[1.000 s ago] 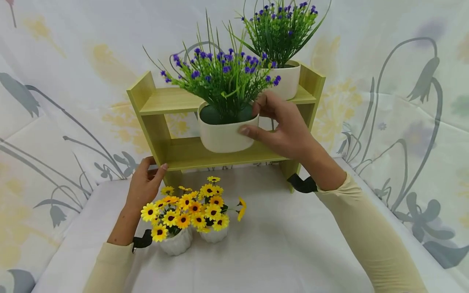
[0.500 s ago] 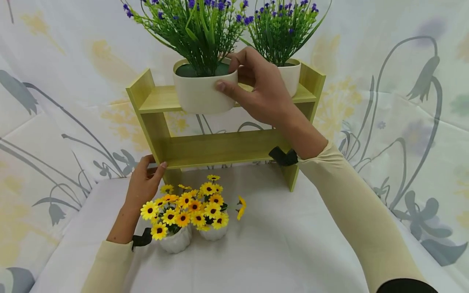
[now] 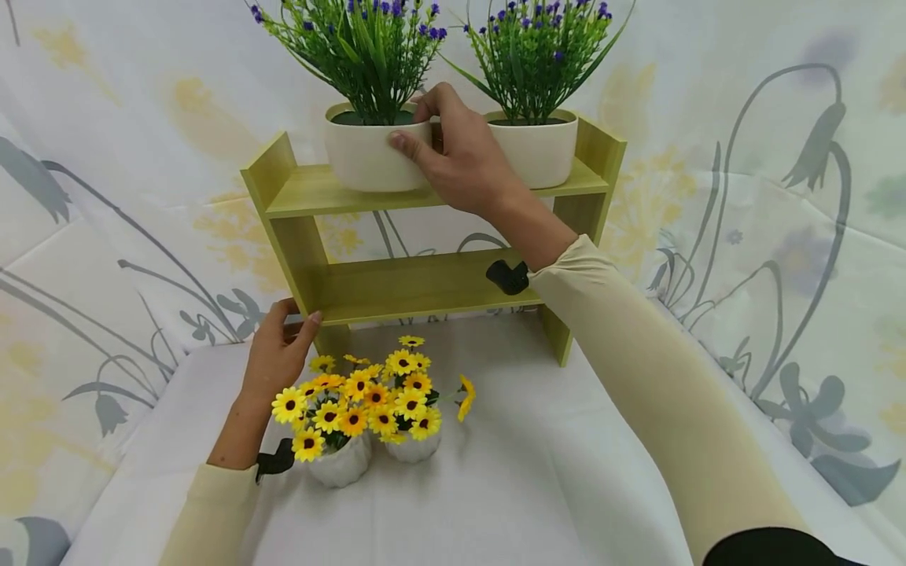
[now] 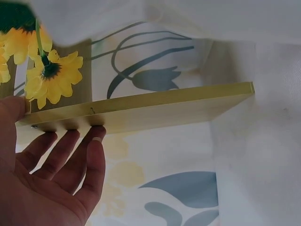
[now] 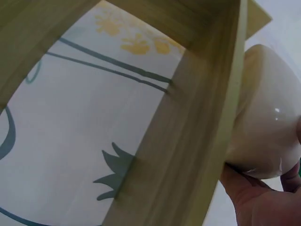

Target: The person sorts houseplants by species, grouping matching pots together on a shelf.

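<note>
Since a second ago, the white flowerpot (image 3: 371,161) with purple flowers (image 3: 385,20) has risen and gone back, from in front of the shelf unit (image 3: 403,287) to its top board (image 3: 311,192). It is upright over the left half of that board; whether its full weight rests there, I cannot tell. Right fingers pinch its right wall, thumb on the near outside and the others at the rim, so the right hand (image 3: 463,153) sits between this pot and a second white pot (image 3: 534,153), also purple-flowered, on the right end of the board. Low on the left, the left hand (image 3: 278,346) grips the side panel (image 3: 300,259), thumb at the near edge, the other fingers slightly spread against the outer face. Nearer, two small pots (image 3: 340,464) of yellow flowers (image 3: 354,420) stand side by side on the white tabletop (image 3: 510,456). Flower-printed cloth (image 3: 177,47) hangs behind.
</note>
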The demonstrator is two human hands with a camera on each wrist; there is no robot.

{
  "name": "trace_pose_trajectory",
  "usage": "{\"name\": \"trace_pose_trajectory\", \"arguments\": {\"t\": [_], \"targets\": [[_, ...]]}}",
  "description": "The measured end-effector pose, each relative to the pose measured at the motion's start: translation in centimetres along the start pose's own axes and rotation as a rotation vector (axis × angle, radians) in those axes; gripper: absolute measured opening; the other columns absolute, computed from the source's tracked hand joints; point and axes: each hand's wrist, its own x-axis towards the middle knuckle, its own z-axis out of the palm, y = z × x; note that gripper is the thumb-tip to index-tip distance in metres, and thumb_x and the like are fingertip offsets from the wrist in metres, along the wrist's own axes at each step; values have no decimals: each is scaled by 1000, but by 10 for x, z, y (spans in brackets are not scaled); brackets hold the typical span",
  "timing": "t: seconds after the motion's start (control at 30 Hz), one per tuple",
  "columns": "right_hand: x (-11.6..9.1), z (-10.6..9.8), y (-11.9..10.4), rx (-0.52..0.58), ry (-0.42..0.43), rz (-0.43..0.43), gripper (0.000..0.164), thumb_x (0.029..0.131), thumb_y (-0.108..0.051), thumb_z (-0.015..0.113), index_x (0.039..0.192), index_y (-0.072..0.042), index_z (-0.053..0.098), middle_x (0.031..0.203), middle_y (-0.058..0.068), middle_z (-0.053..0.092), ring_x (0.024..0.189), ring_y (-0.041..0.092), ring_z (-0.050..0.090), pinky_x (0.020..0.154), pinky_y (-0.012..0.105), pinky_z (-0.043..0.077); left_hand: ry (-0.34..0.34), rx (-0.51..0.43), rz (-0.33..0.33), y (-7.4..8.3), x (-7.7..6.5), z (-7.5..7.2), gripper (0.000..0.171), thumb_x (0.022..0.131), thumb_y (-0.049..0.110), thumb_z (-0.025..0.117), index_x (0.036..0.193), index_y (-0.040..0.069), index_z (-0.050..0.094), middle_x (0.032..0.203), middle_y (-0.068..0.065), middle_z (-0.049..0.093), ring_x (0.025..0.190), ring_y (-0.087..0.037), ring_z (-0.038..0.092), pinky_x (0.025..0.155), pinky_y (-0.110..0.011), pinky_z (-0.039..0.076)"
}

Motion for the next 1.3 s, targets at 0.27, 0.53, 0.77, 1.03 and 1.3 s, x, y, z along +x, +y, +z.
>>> {"name": "trace_pose_trajectory", "arguments": {"t": [0.27,0.53,0.77,1.03,1.3], "targets": [[11,10,10,-56,-46,69,32,111,-28,55,126,-3,42,138,16,56,107,21,59,86,30,45,7,4,7,-2,1,0,59,113,40,52,153,-2,42,145,-27,52,131,-51,60,109,-66,48],[12,10,14,-61,-41,76,35,112,-28,54,131,-1,41,117,15,55,103,21,58,85,31,45,7,0,16,-1,3,1,59,113,40,52,153,-2,42,144,-27,52,131,-51,61,110,-66,48],[10,11,15,-65,-49,83,42,112,-35,52,137,-4,38,114,15,57,98,22,58,82,30,44,3,-8,7,1,1,0,59,112,39,53,154,-2,42,145,-26,52,132,-51,60,111,-65,47],[-4,8,14,-39,-65,123,77,105,-37,67,159,-8,21,171,11,29,152,18,44,116,21,40,-5,-28,12,1,0,0,59,112,38,53,155,-1,41,147,-26,51,132,-51,60,110,-66,48],[-33,1,16,-94,-77,68,87,102,-34,72,163,-5,17,172,12,22,160,27,30,125,25,30,-5,-25,11,1,-1,-1,60,113,38,53,155,-1,41,148,-26,51,132,-51,59,110,-66,47]]}}
